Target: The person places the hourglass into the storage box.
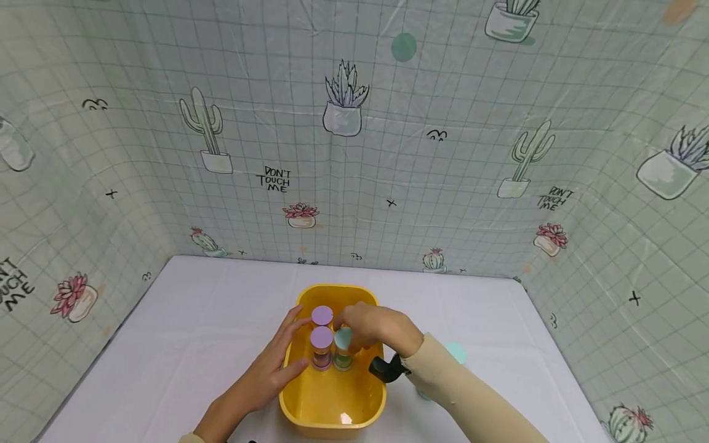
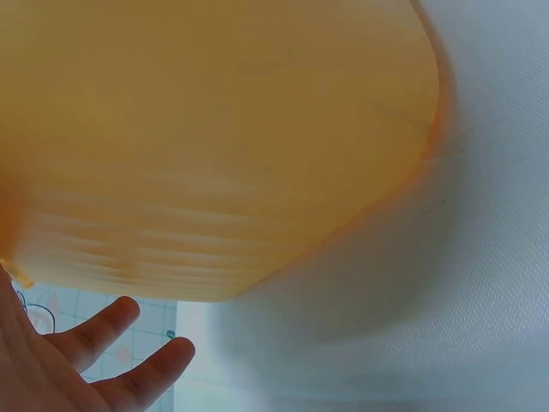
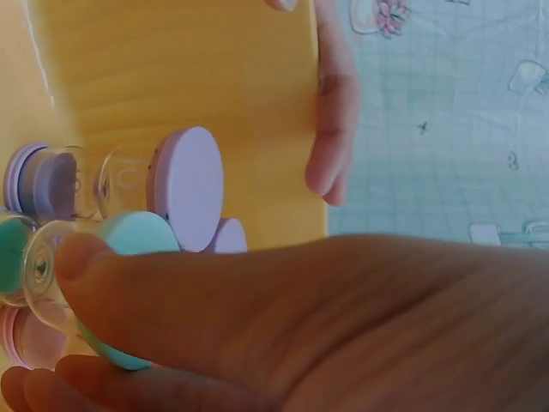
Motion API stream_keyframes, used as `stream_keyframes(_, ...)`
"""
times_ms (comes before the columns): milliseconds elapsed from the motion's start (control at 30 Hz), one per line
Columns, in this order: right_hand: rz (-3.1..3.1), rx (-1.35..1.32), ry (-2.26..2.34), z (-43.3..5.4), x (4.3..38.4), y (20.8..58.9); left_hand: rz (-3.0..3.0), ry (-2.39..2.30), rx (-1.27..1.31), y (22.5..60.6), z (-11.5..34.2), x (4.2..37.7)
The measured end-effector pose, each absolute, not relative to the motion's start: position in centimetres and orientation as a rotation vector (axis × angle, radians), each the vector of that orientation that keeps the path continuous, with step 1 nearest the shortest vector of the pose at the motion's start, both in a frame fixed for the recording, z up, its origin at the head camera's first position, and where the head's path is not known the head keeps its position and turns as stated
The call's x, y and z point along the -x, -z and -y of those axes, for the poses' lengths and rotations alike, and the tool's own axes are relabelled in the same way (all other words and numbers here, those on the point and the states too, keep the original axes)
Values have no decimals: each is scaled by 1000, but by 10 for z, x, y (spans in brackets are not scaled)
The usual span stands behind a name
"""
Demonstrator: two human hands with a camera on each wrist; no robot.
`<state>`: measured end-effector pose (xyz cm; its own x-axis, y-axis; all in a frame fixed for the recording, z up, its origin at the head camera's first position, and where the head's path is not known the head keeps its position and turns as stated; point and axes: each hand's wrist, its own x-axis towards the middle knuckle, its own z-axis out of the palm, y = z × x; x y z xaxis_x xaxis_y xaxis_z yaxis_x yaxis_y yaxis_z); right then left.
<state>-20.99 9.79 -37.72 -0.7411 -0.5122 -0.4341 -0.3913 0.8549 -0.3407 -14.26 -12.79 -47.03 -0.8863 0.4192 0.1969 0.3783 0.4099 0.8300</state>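
Observation:
A yellow bin [image 1: 332, 409] holds several sand timers. My right hand [image 1: 368, 326] reaches in over its right side and grips a teal-capped sand timer [image 1: 343, 339], the thumb on the clear glass in the right wrist view. Directly left of it are two purple-capped sand timers, a nearer one [image 1: 322, 338] and a farther one [image 1: 322, 315]. A pinkish timer end [image 3: 39, 336] shows below the teal one, the rest hidden by my hand. My left hand [image 1: 266, 372] lies at the bin's left rim, fingers spread, holding nothing.
Another teal-topped item [image 1: 456, 352] stands on the white table [image 1: 221, 314] to the right of the bin, partly hidden behind my right forearm. A patterned cloth [image 1: 354, 166] with cactus drawings hangs behind the table and along both sides.

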Motion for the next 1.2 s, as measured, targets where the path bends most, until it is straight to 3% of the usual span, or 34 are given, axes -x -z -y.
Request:
stream_keyframes(533,-2544,630,269,-97,209,372,-2585,-1516,-716,470,127,142)
stream_keyframes(700,-2556,745,359,-106,206,359,-2584,-1514,-699,469,126,141)
stream_keyframes(1000,-2603,917,722,-154,198,343,-2586,-1531,-703,471,126,142)
stream_keyframes(1200,-2697,919,711,-204,193,348,-2583,-1522,-696,472,126,142)
